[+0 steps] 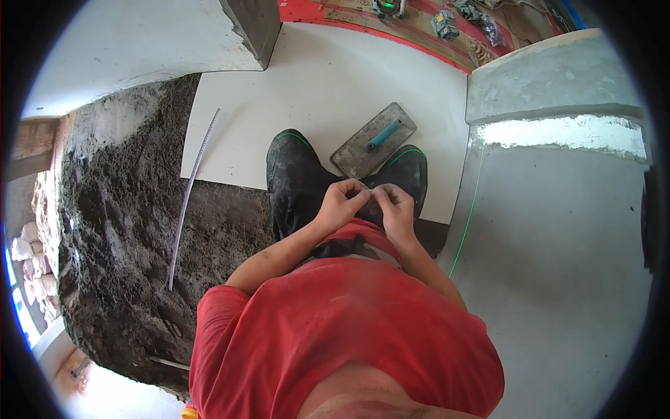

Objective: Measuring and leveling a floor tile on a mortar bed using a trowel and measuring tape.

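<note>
My left hand and my right hand meet in front of my waist, above my dark boots. Both are closed in a pinch, thumb against fingers, with the tips almost touching. Something tiny and pale may be between them, too small to make out. Just beyond the hands, a rectangular plastering float with a teal handle lies on a large white board. Off to the left, a long thin silvery strip rests partly on the board and partly on dark wet mortar.
A pale wall rises close on my right, crossed by a green laser line. Ahead on the left, a wall corner juts over the board. Beyond the board, red-and-brown sheeting carries a laser device and a battery pack.
</note>
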### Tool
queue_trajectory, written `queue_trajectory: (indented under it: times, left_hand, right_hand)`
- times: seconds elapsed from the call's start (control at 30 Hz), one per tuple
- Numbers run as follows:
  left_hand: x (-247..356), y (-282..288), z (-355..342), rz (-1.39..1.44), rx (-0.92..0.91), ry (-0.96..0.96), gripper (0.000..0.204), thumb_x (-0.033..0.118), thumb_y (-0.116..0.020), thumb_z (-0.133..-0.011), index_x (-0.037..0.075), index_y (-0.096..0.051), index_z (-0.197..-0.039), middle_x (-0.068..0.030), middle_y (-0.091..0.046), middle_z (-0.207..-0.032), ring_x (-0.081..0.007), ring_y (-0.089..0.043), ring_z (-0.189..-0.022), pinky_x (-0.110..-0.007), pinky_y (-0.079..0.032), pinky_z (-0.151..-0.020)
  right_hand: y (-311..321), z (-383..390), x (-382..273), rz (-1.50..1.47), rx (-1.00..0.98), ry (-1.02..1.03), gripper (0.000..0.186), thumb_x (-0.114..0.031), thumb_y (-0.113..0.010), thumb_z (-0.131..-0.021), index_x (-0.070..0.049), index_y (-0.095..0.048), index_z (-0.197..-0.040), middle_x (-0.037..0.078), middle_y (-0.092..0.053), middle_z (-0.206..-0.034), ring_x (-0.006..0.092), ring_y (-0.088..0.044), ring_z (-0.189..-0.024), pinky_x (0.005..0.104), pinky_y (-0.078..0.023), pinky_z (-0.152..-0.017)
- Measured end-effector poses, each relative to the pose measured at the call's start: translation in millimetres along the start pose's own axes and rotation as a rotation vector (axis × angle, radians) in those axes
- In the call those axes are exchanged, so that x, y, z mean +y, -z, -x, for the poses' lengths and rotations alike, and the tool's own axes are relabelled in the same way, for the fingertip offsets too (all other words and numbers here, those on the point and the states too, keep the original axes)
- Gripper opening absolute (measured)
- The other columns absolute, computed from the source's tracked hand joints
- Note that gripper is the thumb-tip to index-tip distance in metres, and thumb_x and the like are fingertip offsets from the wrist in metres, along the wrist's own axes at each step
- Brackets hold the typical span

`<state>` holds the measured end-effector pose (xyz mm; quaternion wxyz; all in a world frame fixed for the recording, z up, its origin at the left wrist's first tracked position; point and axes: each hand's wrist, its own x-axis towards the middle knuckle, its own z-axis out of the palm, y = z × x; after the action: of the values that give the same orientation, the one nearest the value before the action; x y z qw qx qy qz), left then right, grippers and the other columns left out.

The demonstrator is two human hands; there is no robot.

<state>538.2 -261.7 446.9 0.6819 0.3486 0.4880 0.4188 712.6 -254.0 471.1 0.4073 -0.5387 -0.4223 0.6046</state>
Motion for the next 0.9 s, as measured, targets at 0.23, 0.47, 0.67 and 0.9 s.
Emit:
queue_trajectory:
  times: [0.23, 0.47, 0.67, 0.9]
  left_hand:
    - [2.2, 21.7, -48.9, 0.147, -0.18, 0.293, 0.02, 0.017, -0.066, -0.105, -0.002, -0.069, -0.103, -0.0054, -0.073, -0.092, -0.0104, -0.068, -0.082, -0.027, -0.057, -0.074]
    - [-23.2, 57.5, -152.3, -0.059, -0.037, 0.145, 0.022, 0.02, -0.069, -0.102, -0.002, -0.07, -0.1, -0.0054, -0.072, -0.086, -0.0091, -0.066, -0.079, -0.028, -0.056, -0.071]
    - [-64.7, 134.6, -363.9, -0.656, 0.145, -0.069, 0.049, 0.042, -0.076, -0.096, 0.003, -0.07, -0.125, -0.0193, -0.071, -0.123, -0.0369, -0.067, -0.113, -0.047, -0.052, -0.099]
    - [-112.7, 301.9, -623.9, -1.32, 0.563, -0.121, 0.07, 0.05, -0.064, -0.097, 0.013, -0.05, -0.155, -0.0084, -0.042, -0.167, -0.0349, -0.029, -0.158, -0.06, -0.016, -0.129]
  right_hand:
    - [27.7, -64.4, 9.6, 0.12, -0.222, -0.203, 0.015, -0.01, -0.066, -0.103, 0.003, -0.071, -0.096, 0.001, -0.068, -0.081, 0.0077, -0.06, -0.069, 0.0255, -0.048, -0.063]
    - [13.6, -176.2, 15.8, 0.172, -0.247, -0.275, 0.015, -0.009, -0.068, -0.101, 0.005, -0.073, -0.099, 0.003, -0.071, -0.084, 0.0083, -0.063, -0.074, 0.0251, -0.05, -0.069]
    - [57.4, -389.9, 53.2, 0.385, -0.114, -0.269, 0.014, -0.013, -0.068, -0.099, 0.0, -0.072, -0.1, 0.004, -0.07, -0.087, 0.0115, -0.064, -0.083, 0.0286, -0.051, -0.073]
    - [115.6, -788.2, 129.2, 0.551, -0.306, -0.17, 0.015, -0.012, -0.071, -0.095, -0.001, -0.074, -0.104, 0.004, -0.074, -0.094, 0.0136, -0.065, -0.089, 0.0307, -0.053, -0.085]
